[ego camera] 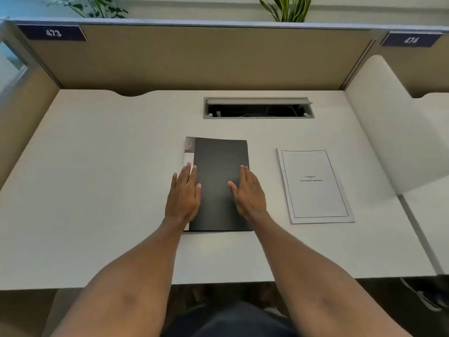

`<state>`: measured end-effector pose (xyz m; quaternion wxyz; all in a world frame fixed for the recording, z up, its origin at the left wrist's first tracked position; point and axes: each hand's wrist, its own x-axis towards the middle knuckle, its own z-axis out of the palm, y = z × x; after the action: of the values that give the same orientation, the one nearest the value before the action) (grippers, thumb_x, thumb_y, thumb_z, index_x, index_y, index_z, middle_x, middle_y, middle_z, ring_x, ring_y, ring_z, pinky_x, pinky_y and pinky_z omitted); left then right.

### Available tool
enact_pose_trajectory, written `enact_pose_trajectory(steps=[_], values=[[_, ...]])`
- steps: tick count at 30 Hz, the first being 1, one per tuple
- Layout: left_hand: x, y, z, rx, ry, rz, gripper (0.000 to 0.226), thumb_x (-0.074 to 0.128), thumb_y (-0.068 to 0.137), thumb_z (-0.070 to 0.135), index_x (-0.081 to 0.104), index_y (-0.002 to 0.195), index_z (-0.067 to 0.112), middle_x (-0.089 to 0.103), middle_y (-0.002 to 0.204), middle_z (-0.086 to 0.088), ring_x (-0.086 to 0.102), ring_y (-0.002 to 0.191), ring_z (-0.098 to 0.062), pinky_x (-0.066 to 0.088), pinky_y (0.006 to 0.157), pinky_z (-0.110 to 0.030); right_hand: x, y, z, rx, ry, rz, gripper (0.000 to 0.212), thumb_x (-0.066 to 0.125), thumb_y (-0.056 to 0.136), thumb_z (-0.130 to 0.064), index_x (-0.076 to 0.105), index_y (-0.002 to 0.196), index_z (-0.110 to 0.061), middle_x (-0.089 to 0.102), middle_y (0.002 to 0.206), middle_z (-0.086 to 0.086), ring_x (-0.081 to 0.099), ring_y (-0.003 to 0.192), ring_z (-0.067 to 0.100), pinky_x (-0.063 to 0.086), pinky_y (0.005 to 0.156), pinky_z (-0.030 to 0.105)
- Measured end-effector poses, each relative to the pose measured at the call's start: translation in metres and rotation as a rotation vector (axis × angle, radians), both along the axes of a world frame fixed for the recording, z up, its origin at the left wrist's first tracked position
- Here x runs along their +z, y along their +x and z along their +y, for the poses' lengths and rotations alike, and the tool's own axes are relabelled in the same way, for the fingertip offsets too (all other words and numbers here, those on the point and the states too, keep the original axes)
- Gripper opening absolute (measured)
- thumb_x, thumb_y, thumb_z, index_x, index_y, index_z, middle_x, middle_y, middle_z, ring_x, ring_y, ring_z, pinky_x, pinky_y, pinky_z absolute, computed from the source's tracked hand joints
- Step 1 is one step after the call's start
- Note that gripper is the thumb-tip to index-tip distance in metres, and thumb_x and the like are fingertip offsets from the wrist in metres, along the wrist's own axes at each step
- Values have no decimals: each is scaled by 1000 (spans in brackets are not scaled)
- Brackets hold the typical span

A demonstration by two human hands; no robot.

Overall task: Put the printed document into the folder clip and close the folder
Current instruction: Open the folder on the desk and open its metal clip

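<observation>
- Lying closed on the desk (97,166), the dark folder (218,186) runs its long axis away from the person, spine on the left.
- Left hand (183,195) rests flat with fingers spread over the spine edge; right hand (249,193) lies flat on the cover, gripping nothing.
- Printed document (314,186) lies apart to the folder's right, long axis likewise away, slightly tilted, title facing up.

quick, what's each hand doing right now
Left hand: open, flat on the left edge of the closed folder, holding nothing.
Right hand: open, flat on the folder cover, holding nothing.
</observation>
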<state>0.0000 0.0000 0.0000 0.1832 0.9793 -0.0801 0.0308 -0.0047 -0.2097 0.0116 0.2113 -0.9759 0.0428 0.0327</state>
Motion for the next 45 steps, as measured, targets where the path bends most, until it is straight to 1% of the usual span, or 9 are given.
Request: enact_pose_trajectory(steps=[8, 17, 25, 28, 31, 34, 38, 41, 45], values=[[-19, -31, 35, -147, -5, 135, 80, 47, 97, 57, 19, 164, 24, 17, 172, 2, 22, 157, -15, 26, 124, -31, -20, -7, 32, 28, -74, 107, 69, 30, 105, -50, 13, 161, -15, 17, 168, 11, 19, 155, 28, 18, 127, 40], [-29, -46, 44, -341, 263, 182, 96, 35, 88, 81, 28, 162, 20, 19, 172, -3, 15, 160, -21, 17, 130, -41, -28, -3, 58, 72, -200, 160, 67, 27, 106, -50, 15, 160, -13, 15, 168, 12, 15, 156, 28, 14, 128, 42], [-24, -48, 35, -478, 401, 20, 71, 53, 93, 64, 59, 143, 14, 57, 149, -10, 56, 133, -29, 49, 106, -43, -27, -3, 59, 80, -209, 170, 65, 29, 106, -49, 17, 160, -14, 15, 169, 9, 13, 156, 27, 14, 128, 42], [-25, -50, 36, -537, 429, -77, 62, 59, 94, 58, 69, 131, 9, 68, 136, -13, 66, 121, -33, 57, 96, -43, -21, 2, 52, 57, -127, 115, 57, 34, 106, -44, 35, 152, -12, 33, 161, 10, 31, 149, 28, 26, 124, 40], [-24, -52, 41, -561, 415, -158, 56, 65, 93, 54, 73, 124, 7, 73, 127, -11, 72, 113, -35, 63, 85, -43, -8, 16, 36, -12, -32, -96, 38, 40, 105, -37, 58, 124, -8, 58, 130, 11, 54, 122, 30, 45, 101, 41], [-25, -52, 47, -589, 394, -199, 52, 58, 99, 46, 69, 129, 5, 72, 130, -12, 71, 116, -37, 66, 78, -45, 12, 42, 13, -145, 75, -216, 35, 38, 105, -35, 62, 109, -9, 61, 120, 9, 55, 112, 32, 48, 91, 42], [-25, -52, 59, -617, 292, -279, 49, 47, 104, 36, 63, 138, 4, 66, 139, -12, 68, 122, -36, 67, 73, -40, 34, 74, -15, -340, 250, -277, 35, 34, 104, -33, 62, 117, -16, 61, 125, 4, 53, 117, 25, 44, 95, 39], [-20, -58, 67, -582, 166, -286, 52, 52, 102, 29, 53, 147, 2, 58, 149, -13, 67, 124, -32, 66, 72, -33, 33, 79, -25, -378, 210, -228, 32, 38, 102, -19, 60, 125, -12, 60, 129, 8, 54, 120, 26, 46, 97, 41], [-16, -75, 71, -365, -144, -104, 76, 66, 94, 16, 29, 161, 12, 44, 160, -8, 70, 67, -18, 63, 60, -27, 14, 60, 0, -311, 222, -26, 41, 42, 96, -9, 54, 136, -8, 55, 138, 13, 49, 130, 32, 44, 105, 44]])
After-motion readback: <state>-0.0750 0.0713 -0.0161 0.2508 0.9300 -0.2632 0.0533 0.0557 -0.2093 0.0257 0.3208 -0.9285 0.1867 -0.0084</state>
